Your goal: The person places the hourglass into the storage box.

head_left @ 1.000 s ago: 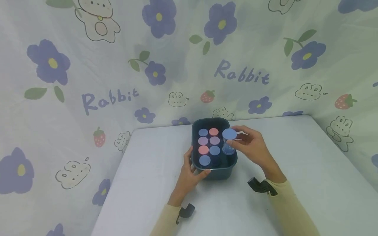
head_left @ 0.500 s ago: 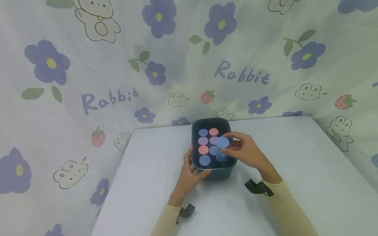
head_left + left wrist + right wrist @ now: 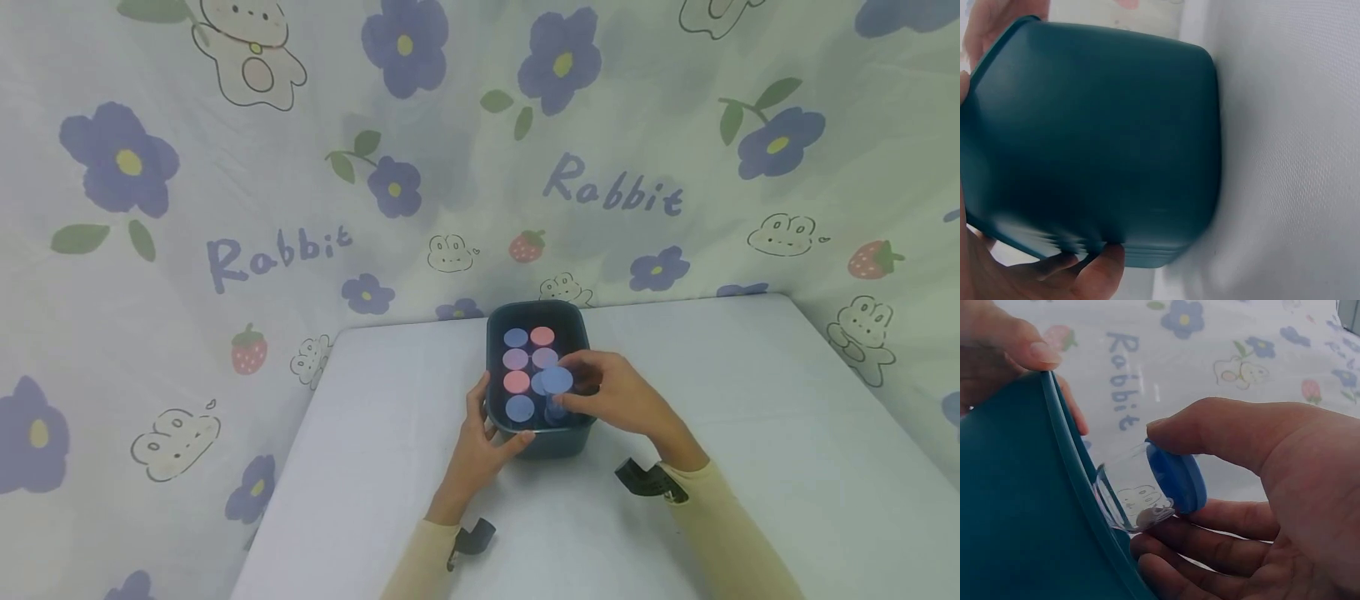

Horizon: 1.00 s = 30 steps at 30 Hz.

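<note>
My right hand point(image 3: 630, 396) pinches a small clear jar with a blue lid point(image 3: 557, 381) between thumb and fingers. The jar is over the near right corner of a dark teal plastic bin point(image 3: 553, 443). In the right wrist view the clear jar body point(image 3: 1132, 487) tilts across the bin's rim, its bottom end just inside. The left hand point(image 3: 483, 454) grips the bin at its near left corner, thumb on the rim and fingers along the side. Inside the bin stand several lidded jars in two columns, with blue, pink point(image 3: 517, 382) and purple point(image 3: 515, 358) lids.
The bin stands on a white table point(image 3: 390, 442), close to its back edge. Behind hangs a pale cloth point(image 3: 465, 150) printed with flowers and rabbits. Dark wrist cameras point(image 3: 651, 482) sit at both beige sleeves.
My right hand has carried the blue-lidded jar left and toward me, from the bin's right side to its near right corner, and lower. The left hand and bin have stayed put.
</note>
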### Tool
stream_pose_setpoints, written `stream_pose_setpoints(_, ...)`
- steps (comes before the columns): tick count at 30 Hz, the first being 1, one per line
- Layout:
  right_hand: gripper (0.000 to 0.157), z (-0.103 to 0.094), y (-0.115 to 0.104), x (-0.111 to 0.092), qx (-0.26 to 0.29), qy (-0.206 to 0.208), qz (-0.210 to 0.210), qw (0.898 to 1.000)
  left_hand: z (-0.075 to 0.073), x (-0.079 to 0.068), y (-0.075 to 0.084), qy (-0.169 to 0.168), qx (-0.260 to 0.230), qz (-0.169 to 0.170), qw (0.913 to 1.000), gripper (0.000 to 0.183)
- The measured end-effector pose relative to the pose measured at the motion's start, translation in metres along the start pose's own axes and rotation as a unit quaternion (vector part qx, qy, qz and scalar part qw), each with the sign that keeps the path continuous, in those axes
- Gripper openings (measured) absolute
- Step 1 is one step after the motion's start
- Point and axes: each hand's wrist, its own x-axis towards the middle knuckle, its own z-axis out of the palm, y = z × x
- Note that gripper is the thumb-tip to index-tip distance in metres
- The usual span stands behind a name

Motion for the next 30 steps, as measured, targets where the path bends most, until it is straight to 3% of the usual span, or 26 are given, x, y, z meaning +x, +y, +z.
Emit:
stream_pose_setpoints(16,0.048,0.005,-0.001,0.000,-0.055,-0.029,0.050,0.997,0.001,0.000,0.000,-0.001,-0.004,0.004,1.0000,0.104)
stream_pose_setpoints(30,0.045,0.016,-0.010,0.005,-0.110,-0.046,0.042,0.992,0.001,-0.001,-0.003,0.002,-0.001,0.007,1.0000,0.104)
